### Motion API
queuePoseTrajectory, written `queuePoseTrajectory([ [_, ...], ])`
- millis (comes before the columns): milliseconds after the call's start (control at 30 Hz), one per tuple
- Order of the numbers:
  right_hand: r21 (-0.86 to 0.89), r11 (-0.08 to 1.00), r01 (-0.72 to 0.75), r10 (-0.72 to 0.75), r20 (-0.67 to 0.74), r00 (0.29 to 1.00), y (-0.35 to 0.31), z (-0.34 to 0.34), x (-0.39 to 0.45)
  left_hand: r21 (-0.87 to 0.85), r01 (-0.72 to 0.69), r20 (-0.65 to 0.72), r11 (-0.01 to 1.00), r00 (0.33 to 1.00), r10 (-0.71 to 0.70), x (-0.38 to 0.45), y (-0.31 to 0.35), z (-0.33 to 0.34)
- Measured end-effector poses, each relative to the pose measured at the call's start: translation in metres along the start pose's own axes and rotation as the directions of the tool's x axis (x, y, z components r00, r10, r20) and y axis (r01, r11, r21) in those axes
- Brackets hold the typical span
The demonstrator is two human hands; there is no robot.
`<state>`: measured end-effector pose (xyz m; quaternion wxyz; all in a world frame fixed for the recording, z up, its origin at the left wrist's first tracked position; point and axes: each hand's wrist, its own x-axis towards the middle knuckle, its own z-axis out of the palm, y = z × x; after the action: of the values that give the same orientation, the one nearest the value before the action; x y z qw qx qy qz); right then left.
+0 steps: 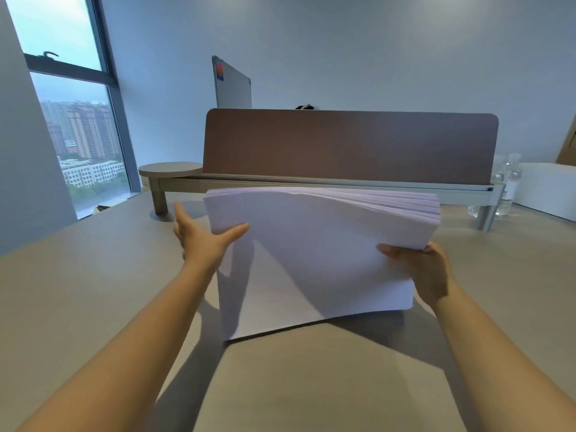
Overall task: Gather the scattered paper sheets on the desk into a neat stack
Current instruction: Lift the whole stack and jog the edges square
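Two hands at a paper stack (311, 260) above the counter (78, 291), right hand (420, 269) gripping its edge, left hand (202, 238) flat, fingers straight, against its side

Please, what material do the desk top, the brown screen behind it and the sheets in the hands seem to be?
Desk top: probably laminate in pale beige, matte, with a faint wood grain.
Screen: maybe fabric or felt over a board; brown, dull, with rounded corners.
Sheets: plain white paper, thin and bending, with layered edges showing at the far right.

The thick stack of white paper sheets (311, 260) stands tilted, lower edge on the surface (93, 291), top fanned right above the grip.
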<state>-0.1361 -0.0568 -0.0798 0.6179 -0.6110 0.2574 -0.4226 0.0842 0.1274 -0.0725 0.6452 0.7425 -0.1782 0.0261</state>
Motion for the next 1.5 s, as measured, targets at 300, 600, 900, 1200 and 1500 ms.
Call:
queuePoseTrajectory([
  [300,-0.164,0.983,-0.077,0.058,-0.117,0.991,-0.005,0.006,0.003,-0.275,0.258,0.309,0.926,0.936,-0.169,-0.013,-0.009,0.008],
  [600,-0.077,0.991,0.110,-0.122,-0.173,0.977,-0.032,0.043,-0.013,-0.466,0.033,0.121,0.884,0.992,0.027,-0.017,0.032,-0.004],
  [900,-0.004,0.994,-0.108,0.108,-0.076,0.991,0.000,0.025,-0.006,-0.367,0.097,0.392,0.925,0.918,0.059,-0.001,-0.011,-0.017],
  [1200,-0.114,0.992,0.058,-0.085,-0.244,0.966,0.011,0.040,-0.011,-0.312,0.016,0.120,0.950,0.993,0.023,-0.012,-0.009,0.001],
  [1500,-0.045,0.992,0.118,-0.125,-0.243,0.962,-0.024,0.044,-0.007,-0.421,-0.050,0.153,0.906,0.980,0.125,-0.005,0.017,-0.010],
])
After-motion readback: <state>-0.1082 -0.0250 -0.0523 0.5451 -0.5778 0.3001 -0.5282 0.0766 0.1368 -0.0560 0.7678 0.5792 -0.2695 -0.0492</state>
